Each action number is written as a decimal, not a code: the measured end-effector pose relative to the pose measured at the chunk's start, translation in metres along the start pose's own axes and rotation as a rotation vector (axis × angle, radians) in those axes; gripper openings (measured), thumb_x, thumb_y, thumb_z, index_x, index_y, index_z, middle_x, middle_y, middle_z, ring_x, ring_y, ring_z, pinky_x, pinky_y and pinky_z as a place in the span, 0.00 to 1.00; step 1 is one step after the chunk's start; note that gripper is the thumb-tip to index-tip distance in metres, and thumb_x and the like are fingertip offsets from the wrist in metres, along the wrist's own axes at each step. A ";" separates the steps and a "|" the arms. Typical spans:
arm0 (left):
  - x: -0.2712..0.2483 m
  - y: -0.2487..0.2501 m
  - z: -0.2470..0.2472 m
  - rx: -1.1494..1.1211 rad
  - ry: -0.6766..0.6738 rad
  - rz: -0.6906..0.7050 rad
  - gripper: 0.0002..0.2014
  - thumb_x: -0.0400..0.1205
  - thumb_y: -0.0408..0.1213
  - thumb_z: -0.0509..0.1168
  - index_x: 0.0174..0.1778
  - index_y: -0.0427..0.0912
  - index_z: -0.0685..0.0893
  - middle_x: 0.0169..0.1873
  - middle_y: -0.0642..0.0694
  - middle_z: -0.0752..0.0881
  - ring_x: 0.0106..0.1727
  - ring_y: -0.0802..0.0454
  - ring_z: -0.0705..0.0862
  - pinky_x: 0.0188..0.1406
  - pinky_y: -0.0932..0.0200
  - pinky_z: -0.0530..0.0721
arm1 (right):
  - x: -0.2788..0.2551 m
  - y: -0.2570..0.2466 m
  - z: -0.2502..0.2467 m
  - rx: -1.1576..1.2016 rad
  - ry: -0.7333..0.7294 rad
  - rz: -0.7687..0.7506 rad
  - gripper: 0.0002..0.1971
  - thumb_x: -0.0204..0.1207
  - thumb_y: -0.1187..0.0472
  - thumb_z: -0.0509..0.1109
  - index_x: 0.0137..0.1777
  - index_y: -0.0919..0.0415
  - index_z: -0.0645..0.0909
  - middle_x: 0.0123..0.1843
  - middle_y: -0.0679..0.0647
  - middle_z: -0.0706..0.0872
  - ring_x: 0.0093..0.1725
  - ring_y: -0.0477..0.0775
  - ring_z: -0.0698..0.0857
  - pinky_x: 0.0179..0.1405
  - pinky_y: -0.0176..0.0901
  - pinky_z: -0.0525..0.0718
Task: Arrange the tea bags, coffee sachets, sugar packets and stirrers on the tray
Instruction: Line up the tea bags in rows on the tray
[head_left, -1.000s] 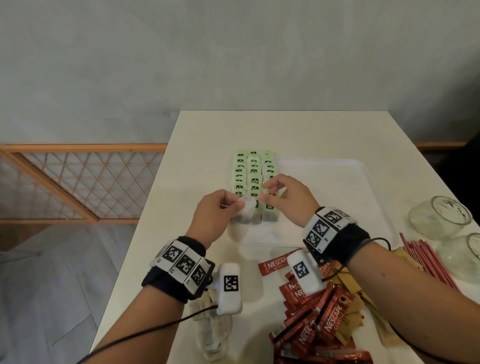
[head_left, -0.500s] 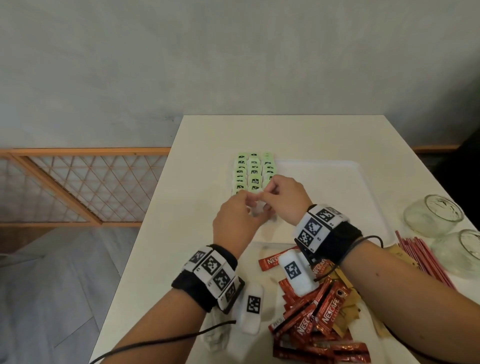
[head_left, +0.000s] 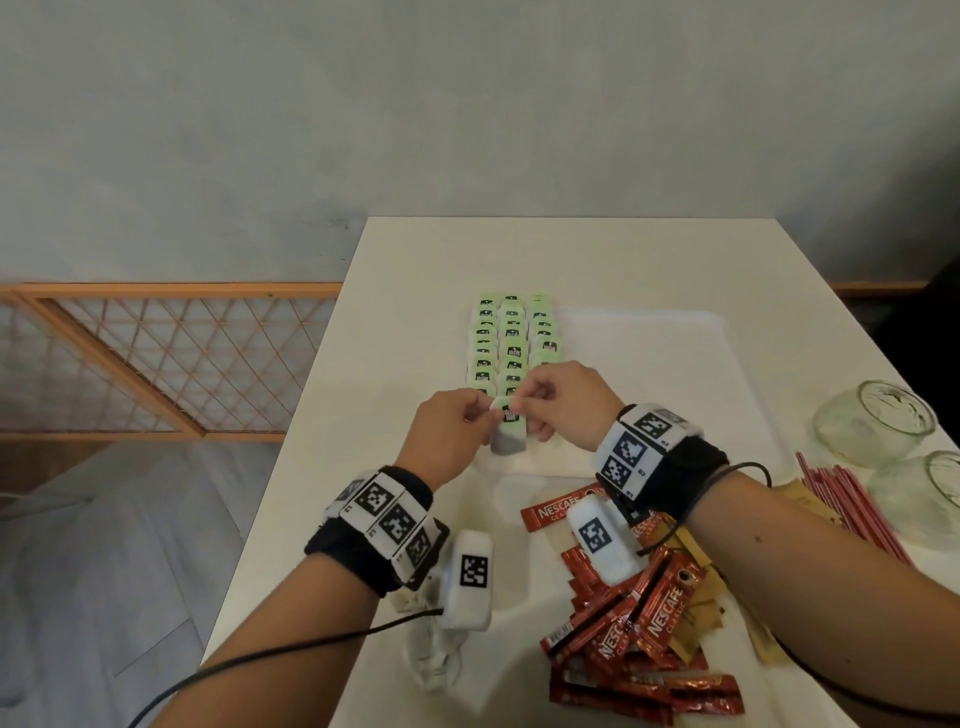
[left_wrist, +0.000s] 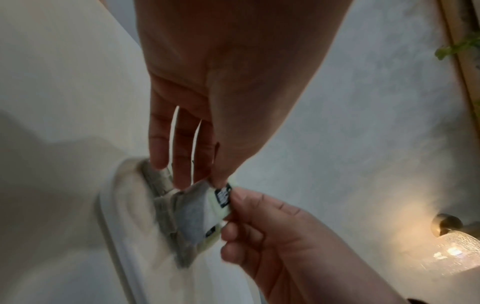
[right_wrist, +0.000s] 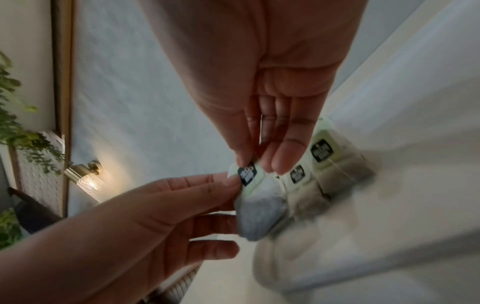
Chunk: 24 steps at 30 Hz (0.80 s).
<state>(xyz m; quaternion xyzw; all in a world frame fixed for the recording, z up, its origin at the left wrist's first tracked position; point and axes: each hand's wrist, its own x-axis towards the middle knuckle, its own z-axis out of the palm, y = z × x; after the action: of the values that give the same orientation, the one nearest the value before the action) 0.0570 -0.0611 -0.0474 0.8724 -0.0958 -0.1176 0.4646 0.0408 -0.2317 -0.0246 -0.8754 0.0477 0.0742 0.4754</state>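
A tea bag (head_left: 508, 427) with a pale green tag (right_wrist: 246, 174) hangs just above the near end of the tea bag rows (head_left: 511, 343), which fill the left side of the white tray (head_left: 649, 332). My left hand (head_left: 480, 410) pinches the bag's left edge. My right hand (head_left: 524, 402) pinches the tag from the right. In the left wrist view my left thumb meets the tag (left_wrist: 223, 195) and the grey bag (left_wrist: 192, 216) droops over the tray rim (left_wrist: 109, 216). Red coffee sachets (head_left: 634, 613) lie heaped under my right wrist.
Brown sugar packets (head_left: 696, 587) lie among the sachets. Red stirrers (head_left: 852, 504) lie at the right, beside two glass jars (head_left: 872, 426) on their sides. A few loose tea bags (head_left: 431, 649) sit under my left wrist. The table's left edge is close.
My left hand carried the tea bag rightward to meet the right hand. Both now pinch it at the near end of the rows, with its green tag turned up.
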 end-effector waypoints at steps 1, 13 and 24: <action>0.000 -0.005 -0.002 0.006 -0.013 -0.032 0.04 0.82 0.38 0.70 0.46 0.43 0.89 0.38 0.48 0.91 0.40 0.52 0.89 0.41 0.58 0.81 | 0.002 0.004 0.005 -0.009 -0.016 0.019 0.05 0.77 0.63 0.74 0.47 0.65 0.86 0.31 0.55 0.87 0.21 0.41 0.83 0.24 0.29 0.80; 0.021 -0.031 -0.020 0.104 0.098 -0.148 0.11 0.74 0.39 0.76 0.50 0.47 0.85 0.45 0.50 0.88 0.41 0.49 0.85 0.50 0.45 0.87 | 0.034 0.007 0.032 0.075 0.030 0.076 0.03 0.75 0.69 0.74 0.46 0.67 0.84 0.31 0.58 0.85 0.27 0.52 0.84 0.34 0.46 0.90; -0.002 -0.012 -0.048 0.269 -0.128 -0.191 0.15 0.76 0.46 0.75 0.56 0.48 0.84 0.49 0.48 0.87 0.48 0.50 0.85 0.47 0.53 0.86 | 0.006 0.005 0.026 0.004 0.084 -0.017 0.15 0.70 0.59 0.79 0.55 0.57 0.82 0.46 0.53 0.84 0.39 0.52 0.84 0.31 0.48 0.89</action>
<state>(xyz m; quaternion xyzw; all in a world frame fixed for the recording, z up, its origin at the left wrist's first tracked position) 0.0701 -0.0163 -0.0316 0.9227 -0.0567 -0.2027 0.3231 0.0438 -0.2125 -0.0438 -0.8772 0.0604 0.0333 0.4751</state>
